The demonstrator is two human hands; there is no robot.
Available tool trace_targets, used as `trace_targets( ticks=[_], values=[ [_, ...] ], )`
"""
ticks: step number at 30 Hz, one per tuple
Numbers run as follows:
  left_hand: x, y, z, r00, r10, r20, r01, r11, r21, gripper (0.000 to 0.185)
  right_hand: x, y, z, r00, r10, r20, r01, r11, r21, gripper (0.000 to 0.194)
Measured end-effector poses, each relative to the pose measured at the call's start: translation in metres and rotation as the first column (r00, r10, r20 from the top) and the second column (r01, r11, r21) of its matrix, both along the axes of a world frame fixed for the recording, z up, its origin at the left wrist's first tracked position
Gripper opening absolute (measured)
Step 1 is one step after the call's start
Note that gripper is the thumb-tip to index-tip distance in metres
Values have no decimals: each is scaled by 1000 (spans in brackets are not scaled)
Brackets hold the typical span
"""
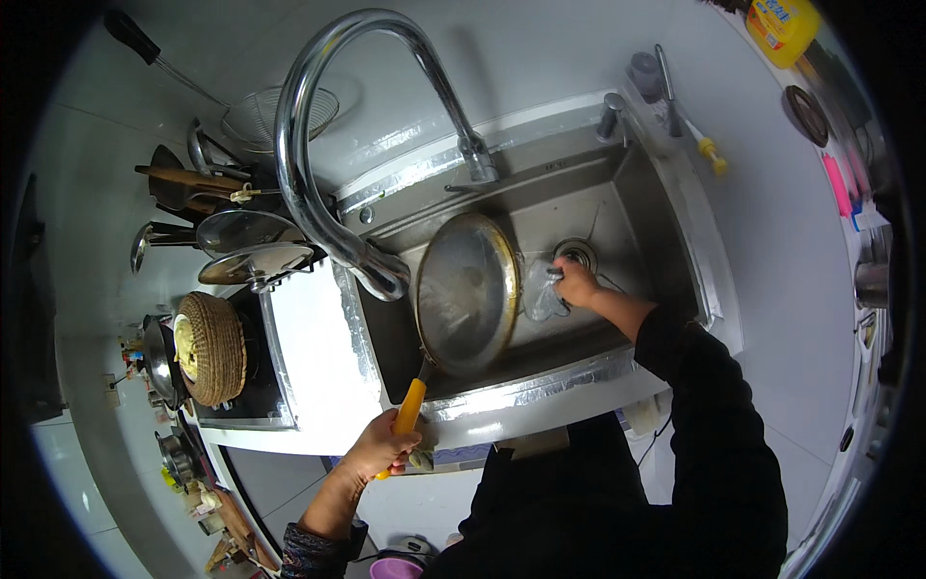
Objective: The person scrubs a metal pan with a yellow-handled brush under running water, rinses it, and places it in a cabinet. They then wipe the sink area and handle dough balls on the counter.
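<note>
A round frying pan [466, 293] with a yellow handle [411, 409] is tilted over the left part of the steel sink [651, 224]. My left hand [383, 445] is wrapped around the handle, below the sink's front edge. Inside the sink, my right hand [576, 282] has its fingers closed on a crumpled clear plastic bag [542, 293], close beside the drain [575, 252]. Whether something is inside the bag cannot be told. Above the pan's left side arches the chrome faucet [289, 130]; no water is seen running from it.
Left of the sink are glass pot lids [253, 264] in a rack, utensils, a wire strainer [278, 116] and a woven basket [217, 347] over the cooktop. A soap dispenser [611, 116] is at the sink's back right corner. A yellow bottle [781, 29] stands at the upper right.
</note>
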State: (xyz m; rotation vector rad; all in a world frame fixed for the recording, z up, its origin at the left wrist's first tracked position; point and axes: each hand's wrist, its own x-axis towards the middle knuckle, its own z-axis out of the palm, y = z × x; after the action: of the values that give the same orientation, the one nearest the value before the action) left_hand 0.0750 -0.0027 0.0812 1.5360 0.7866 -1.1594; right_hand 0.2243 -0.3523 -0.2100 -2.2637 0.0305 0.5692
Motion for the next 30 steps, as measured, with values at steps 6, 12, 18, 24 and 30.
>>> trace_targets(
  ticks=[6,12,18,24,30],
  values=[
    [-34,2,2,775,-553,304,339,772,538,42,13,-22,3,940,-340,-22,341,937,77,43],
    [-54,-9,-6,609,-750,257,387,564,730,43,13,-27,10,846,-484,-224,531,727,436,41],
    [-74,-12,-16,518,-836,178,425,433,795,44,1,-30,42,825,-429,-367,564,650,508,45],
    [-83,-18,-25,525,-835,166,420,424,802,44,-2,-45,23,796,-474,-378,606,641,472,42],
    [-86,-19,-28,527,-820,224,377,461,804,44,-1,-63,5,802,-454,-388,597,637,487,37]
  ],
)
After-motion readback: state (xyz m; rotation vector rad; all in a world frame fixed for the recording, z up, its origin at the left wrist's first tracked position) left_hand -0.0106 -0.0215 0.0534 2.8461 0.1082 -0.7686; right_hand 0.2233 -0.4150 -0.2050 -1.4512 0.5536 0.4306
